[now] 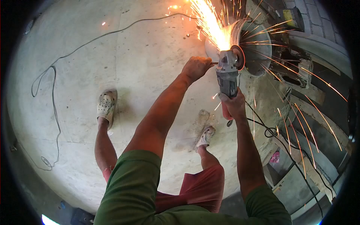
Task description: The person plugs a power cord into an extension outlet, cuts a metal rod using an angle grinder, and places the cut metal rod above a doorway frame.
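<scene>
A grey angle grinder [227,77] is held between both hands at upper centre right. My left hand [197,68] is closed around its side handle. Around the rear of its body, my right hand [234,105] is wrapped, with a red part below the palm. The grinder's disc [238,57] glows orange at its edge, and a bright stream of sparks [219,35] shoots up and left from it. More sparks fan out to the right. Behind the disc lies a round grey plate [258,50], partly hidden by the grinder and sparks.
Thin cable [55,86] loops over the pale floor [150,41] on the left. Black cords [296,150] run down the right side beside metal and wooden frames [292,165]. A dark box with a yellow label [292,18] sits at the upper right. Two light clogs [107,105] are on my feet.
</scene>
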### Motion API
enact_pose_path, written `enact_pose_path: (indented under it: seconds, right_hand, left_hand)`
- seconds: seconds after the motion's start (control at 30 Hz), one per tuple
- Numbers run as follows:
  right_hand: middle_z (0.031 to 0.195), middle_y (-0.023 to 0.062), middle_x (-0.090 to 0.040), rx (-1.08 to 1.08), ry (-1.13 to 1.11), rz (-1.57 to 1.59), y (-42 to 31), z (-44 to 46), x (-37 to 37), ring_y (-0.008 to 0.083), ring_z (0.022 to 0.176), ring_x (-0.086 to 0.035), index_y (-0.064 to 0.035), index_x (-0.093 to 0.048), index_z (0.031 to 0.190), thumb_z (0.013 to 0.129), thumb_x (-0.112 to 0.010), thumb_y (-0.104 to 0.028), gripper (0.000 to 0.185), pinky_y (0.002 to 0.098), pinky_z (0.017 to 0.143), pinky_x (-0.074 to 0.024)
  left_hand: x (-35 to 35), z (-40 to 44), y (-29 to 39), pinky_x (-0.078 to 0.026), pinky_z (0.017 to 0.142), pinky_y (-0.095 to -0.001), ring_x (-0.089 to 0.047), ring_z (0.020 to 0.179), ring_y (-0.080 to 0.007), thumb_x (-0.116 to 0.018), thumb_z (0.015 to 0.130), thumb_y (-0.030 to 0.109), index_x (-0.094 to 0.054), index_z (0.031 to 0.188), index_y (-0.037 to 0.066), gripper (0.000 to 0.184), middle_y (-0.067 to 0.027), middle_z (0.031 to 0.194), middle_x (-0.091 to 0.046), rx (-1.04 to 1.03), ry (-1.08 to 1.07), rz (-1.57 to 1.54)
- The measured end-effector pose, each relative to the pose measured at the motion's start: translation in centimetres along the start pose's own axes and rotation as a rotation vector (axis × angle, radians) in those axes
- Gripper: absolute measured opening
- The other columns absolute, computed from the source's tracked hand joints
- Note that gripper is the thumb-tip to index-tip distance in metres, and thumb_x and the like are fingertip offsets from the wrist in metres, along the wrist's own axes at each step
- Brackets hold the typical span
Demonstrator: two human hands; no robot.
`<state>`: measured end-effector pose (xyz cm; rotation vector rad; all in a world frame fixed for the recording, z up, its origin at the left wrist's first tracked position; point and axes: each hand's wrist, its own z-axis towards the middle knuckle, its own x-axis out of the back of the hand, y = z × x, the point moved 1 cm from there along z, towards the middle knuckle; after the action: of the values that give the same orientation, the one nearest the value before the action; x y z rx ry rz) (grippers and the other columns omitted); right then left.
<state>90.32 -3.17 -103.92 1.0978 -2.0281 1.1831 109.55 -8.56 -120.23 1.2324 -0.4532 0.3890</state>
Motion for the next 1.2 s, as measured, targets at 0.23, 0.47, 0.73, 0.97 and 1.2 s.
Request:
enact_pose_path:
  seconds: [0.23, 0.47, 0.73, 0.97, 1.2]
  right_hand:
    - [0.092, 0.0161, -0.072, -0.006, 0.012, 0.015, 0.4, 0.2, -0.2, 0.0274, 0.082, -0.071, 0.0022, -0.061, 0.110, 0.072, -0.087, -0.038, 0.061, 0.0409, 0.078, -0.0571]
    - [0.093, 0.0175, -0.073, 0.024, 0.018, 0.005, 1.1, 0.5, -0.4, 0.0288, 0.083, -0.072, 0.0023, -0.061, 0.110, 0.072, -0.087, -0.037, 0.061, 0.0416, 0.079, -0.0571]
    - [0.092, 0.0181, -0.073, 0.048, 0.006, 0.013, 0.4, 0.5, -0.2, 0.0305, 0.084, -0.072, 0.0027, -0.060, 0.109, 0.074, -0.086, -0.036, 0.058, 0.0425, 0.080, -0.0568]
    - [0.094, 0.0179, -0.073, 0.023, 0.002, -0.030, 0.9, 0.7, -0.3, 0.0300, 0.084, -0.072, 0.0026, -0.060, 0.110, 0.074, -0.086, -0.038, 0.060, 0.0423, 0.080, -0.0569]
    - [0.094, 0.0159, -0.073, 0.030, -0.025, 0.011, 0.6, 0.8, -0.2, 0.0281, 0.083, -0.071, 0.0020, -0.060, 0.115, 0.074, -0.086, -0.037, 0.062, 0.0412, 0.082, -0.0568]
  left_hand:
    - [-0.4, -0.1, 0.0, -0.054, 0.065, -0.0475, -0.068, 0.071, -0.0376, -0.065, 0.098, 0.032, -0.062, 0.088, 0.005, 0.029, -0.0165, 0.076, -0.068, -0.011, 0.028, -0.031]
    - [0.2, -0.1, 0.5, -0.054, 0.065, -0.0470, -0.068, 0.072, -0.0368, -0.065, 0.099, 0.032, -0.063, 0.087, 0.005, 0.029, -0.0160, 0.076, -0.068, -0.003, 0.036, -0.050]
    - [0.0, 0.0, 0.2, -0.054, 0.065, -0.0464, -0.068, 0.071, -0.0361, -0.067, 0.098, 0.031, -0.063, 0.086, 0.005, 0.029, -0.0157, 0.076, -0.068, -0.012, 0.030, -0.031]
    - [-0.2, 0.0, 0.1, -0.054, 0.064, -0.0456, -0.068, 0.069, -0.0355, -0.066, 0.099, 0.031, -0.062, 0.085, 0.004, 0.031, -0.0151, 0.075, -0.068, 0.001, 0.042, -0.024]
    - [-0.3, 0.0, -0.2, -0.054, 0.064, -0.0458, -0.068, 0.070, -0.0357, -0.066, 0.098, 0.032, -0.062, 0.085, 0.005, 0.030, -0.0149, 0.075, -0.068, -0.002, 0.048, -0.048]
